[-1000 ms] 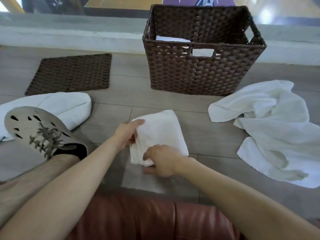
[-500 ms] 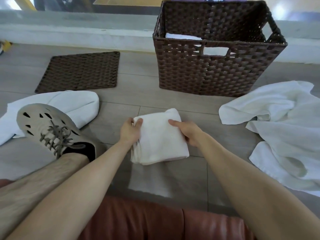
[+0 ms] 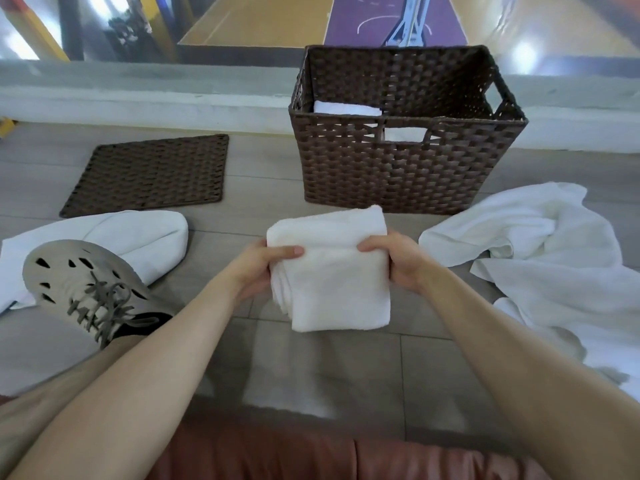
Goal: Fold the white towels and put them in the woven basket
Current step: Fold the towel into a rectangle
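A folded white towel (image 3: 332, 271) is lifted off the floor between both hands. My left hand (image 3: 258, 268) grips its left edge, thumb on top. My right hand (image 3: 398, 261) grips its right edge the same way. Just beyond stands the dark brown woven basket (image 3: 398, 168), with folded white towels (image 3: 346, 108) lying inside it. An unfolded, rumpled white towel (image 3: 540, 247) lies on the floor at the right. Another white towel (image 3: 138, 237) lies at the left, partly under my shoe.
A flat dark woven lid (image 3: 149, 174) lies on the floor left of the basket. My leg and grey laced shoe (image 3: 86, 289) stretch across the left. A brown leather seat edge (image 3: 311, 455) runs along the bottom. A low concrete ledge (image 3: 138, 98) runs behind the basket.
My right hand moved from the towel's near corner to its right edge. Both hands then raised the folded towel off the floor, toward the basket.
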`<state>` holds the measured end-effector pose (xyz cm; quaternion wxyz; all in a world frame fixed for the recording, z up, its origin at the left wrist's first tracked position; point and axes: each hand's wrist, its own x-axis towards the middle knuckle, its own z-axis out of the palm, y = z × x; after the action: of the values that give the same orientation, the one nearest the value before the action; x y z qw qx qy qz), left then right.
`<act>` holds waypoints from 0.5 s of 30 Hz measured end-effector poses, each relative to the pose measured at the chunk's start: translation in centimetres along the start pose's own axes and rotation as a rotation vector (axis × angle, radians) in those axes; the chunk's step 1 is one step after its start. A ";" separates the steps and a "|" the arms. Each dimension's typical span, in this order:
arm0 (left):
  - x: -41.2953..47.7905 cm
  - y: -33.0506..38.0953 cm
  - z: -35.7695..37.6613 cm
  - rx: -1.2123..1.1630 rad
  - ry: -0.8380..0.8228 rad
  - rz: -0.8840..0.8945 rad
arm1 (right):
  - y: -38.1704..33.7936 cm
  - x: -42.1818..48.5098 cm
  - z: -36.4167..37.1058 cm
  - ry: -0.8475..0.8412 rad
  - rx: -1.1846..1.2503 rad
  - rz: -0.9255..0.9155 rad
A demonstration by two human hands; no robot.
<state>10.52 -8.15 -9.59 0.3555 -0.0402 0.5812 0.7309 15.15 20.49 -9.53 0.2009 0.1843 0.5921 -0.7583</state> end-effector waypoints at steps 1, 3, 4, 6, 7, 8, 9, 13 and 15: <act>0.0 1.0 0.6 0.038 0.061 0.037 | -0.6 -0.2 -0.7 0.021 -0.011 -0.034; 0.1 2.9 1.9 0.296 0.174 0.175 | -2.0 -1.0 -1.5 0.086 -0.118 -0.105; 0.2 3.8 2.4 0.503 0.241 0.269 | -2.5 -1.3 -1.7 0.146 -0.244 -0.135; 0.3 5.1 3.5 0.841 0.326 0.495 | -3.5 -2.0 -1.9 0.254 -0.528 -0.168; 0.1 5.5 4.2 0.950 0.331 0.623 | -3.9 -2.2 -2.2 0.273 -0.589 -0.175; -0.1 5.8 4.9 1.051 0.332 0.759 | -4.3 -2.6 -2.6 0.238 -0.508 -0.160; -0.4 5.9 5.8 1.163 0.332 0.912 | -4.7 -3.0 -3.0 0.177 -0.310 -0.117; -1.7 4.3 8.9 1.604 0.146 1.440 | -6.1 -4.2 -2.3 0.170 0.176 0.024; -2.4 2.9 9.5 1.745 -0.031 1.506 | -6.2 -3.5 -1.3 0.367 0.042 -0.025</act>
<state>13.98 -1.15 -3.06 -0.2570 0.5855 0.7613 0.1075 14.94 23.37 -2.88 0.0762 0.3166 0.6053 -0.7264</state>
